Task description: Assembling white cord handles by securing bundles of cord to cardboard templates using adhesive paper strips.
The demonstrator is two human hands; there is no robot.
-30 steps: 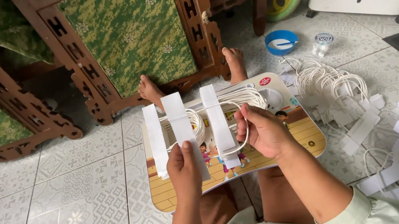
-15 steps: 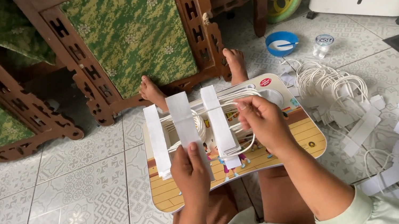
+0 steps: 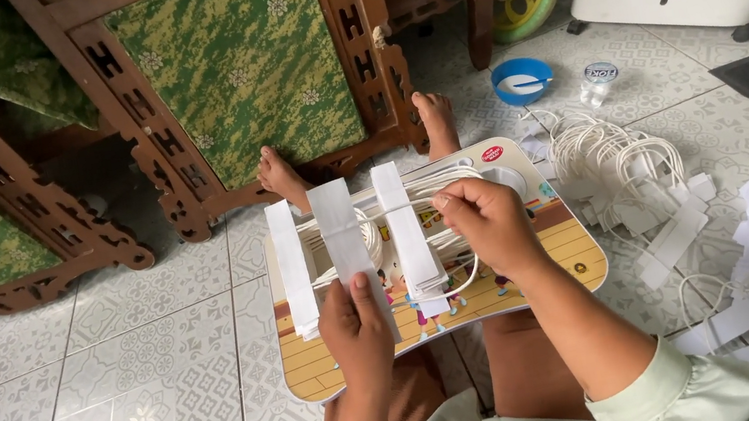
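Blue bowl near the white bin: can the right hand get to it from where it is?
Probably yes: the blue bowl sits uncovered on the tile beyond the right hand, but that hand is pinching cord.

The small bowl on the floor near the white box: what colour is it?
Blue, with something white inside; the bowl shows in the head view, the only view.

Paper strips (image 3: 405,226) lie on the board (image 3: 564,250), cord bundles (image 3: 615,160) right.
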